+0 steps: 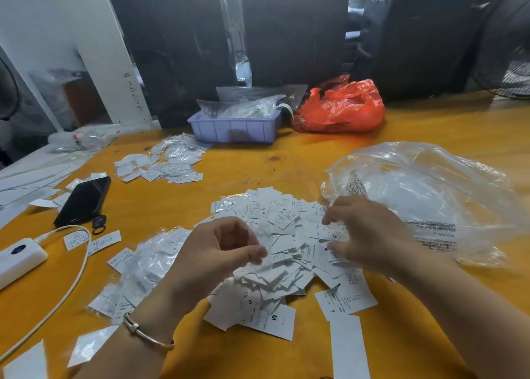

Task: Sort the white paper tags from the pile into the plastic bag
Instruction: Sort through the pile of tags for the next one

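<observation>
A loose heap of small white rectangular paper tags point(275, 249) lies in the middle of the orange-yellow wooden table point(286, 160); the tags overlap at all angles, printed in fine black text with size letters such as S and M showing on several; some lie face up, others show a plain white back. The left hand point(220, 249) hovers over the near left part of the heap, its fingers curled and pinching one thin, blurred white tag point(265, 235) between thumb and fingertips; a thin gold-coloured bangle point(146, 334) circles that wrist. The right hand point(370, 232) rests on the right side of the heap with fingers bent down onto the tags; whether it grips any cannot be told. Just beside that hand, to the right, lies the large crumpled clear plastic bag point(430, 189) with black printed warning text; its mouth faces the heap.
</observation>
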The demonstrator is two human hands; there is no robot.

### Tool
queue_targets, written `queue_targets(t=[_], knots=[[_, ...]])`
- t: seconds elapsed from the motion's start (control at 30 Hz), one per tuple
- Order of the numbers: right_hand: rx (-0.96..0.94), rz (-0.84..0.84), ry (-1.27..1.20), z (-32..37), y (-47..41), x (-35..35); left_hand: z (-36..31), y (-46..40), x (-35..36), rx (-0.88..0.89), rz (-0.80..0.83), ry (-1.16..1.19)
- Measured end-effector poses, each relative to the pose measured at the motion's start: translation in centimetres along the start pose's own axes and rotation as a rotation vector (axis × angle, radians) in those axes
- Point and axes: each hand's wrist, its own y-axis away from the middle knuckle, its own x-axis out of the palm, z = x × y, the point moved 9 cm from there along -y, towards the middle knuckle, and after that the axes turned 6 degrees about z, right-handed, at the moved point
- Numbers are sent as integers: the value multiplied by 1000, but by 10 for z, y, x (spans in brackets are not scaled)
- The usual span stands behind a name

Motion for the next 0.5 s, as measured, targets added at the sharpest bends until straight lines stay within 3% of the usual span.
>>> queue_targets(t=[0.13,0.5], knots=[[16,60,179,-4,-5,11,-1,1,0,5,-6,34],[-14,80,20,-10,-12,20,-1,0,7,4,3,49]])
